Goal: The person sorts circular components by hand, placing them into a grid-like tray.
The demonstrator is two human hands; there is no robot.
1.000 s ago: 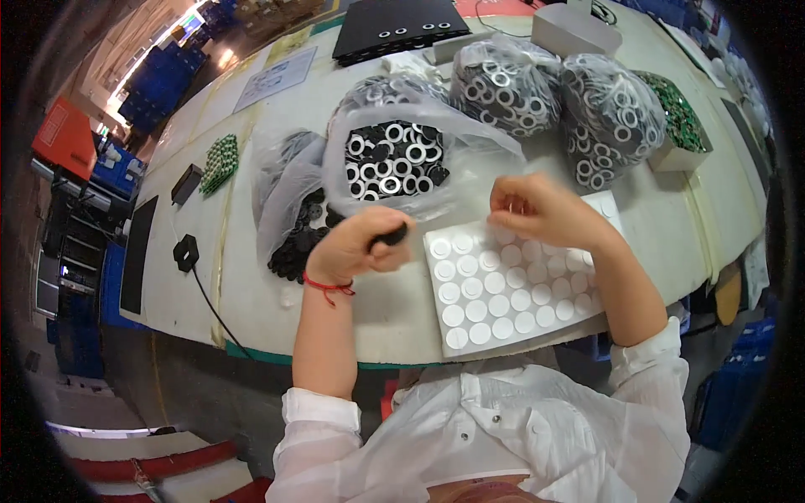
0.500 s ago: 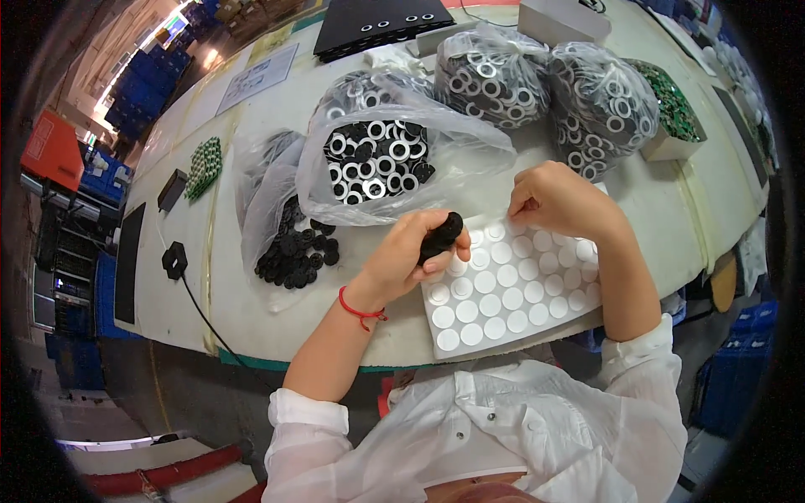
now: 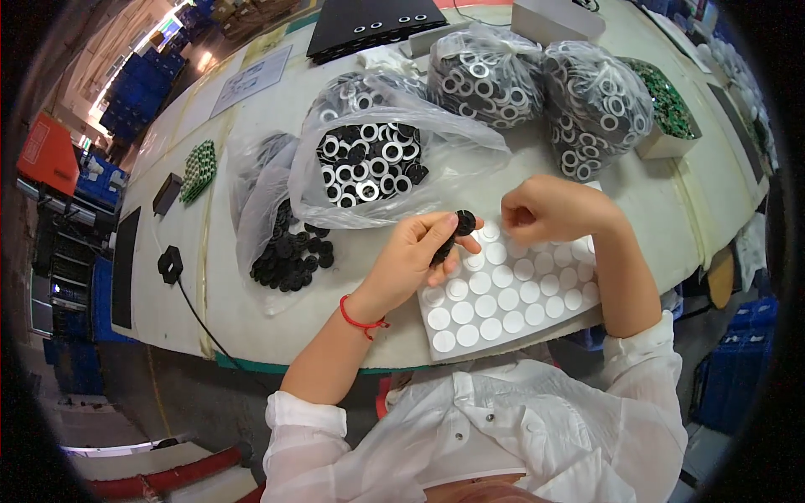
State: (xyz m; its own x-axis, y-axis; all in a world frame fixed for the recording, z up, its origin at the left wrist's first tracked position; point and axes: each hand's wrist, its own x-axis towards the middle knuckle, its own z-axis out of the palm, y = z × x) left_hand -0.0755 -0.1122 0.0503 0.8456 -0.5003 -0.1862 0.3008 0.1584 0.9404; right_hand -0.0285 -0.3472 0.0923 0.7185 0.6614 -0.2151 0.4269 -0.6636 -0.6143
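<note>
A stack of round black discs (image 3: 464, 223) is gripped in my left hand (image 3: 411, 253), its fingers wrapped round it and the top disc facing up. Close by on the right, my right hand (image 3: 558, 208) is closed, fingertips pinched and turned down over the far part of a sheet of round white stickers (image 3: 488, 305). Whether anything sits between those fingertips is hidden. The sheet lies on the table under both hands, its stickers in rows. Left of my left hand, loose black discs (image 3: 289, 258) spill from a clear plastic bag (image 3: 248, 197).
Beyond my hands an open plastic bag (image 3: 453, 159) holds black discs with white rings. Two filled bags (image 3: 486, 80) (image 3: 597, 113) stand behind, beside a box of green parts (image 3: 667, 101). A black panel (image 3: 373, 21) lies far back. A black cable (image 3: 201, 314) crosses the table's left side.
My right hand has shifted slightly left and nearer to me, toward the left hand. The disc stack in my left hand has tilted, showing its top disc more.
</note>
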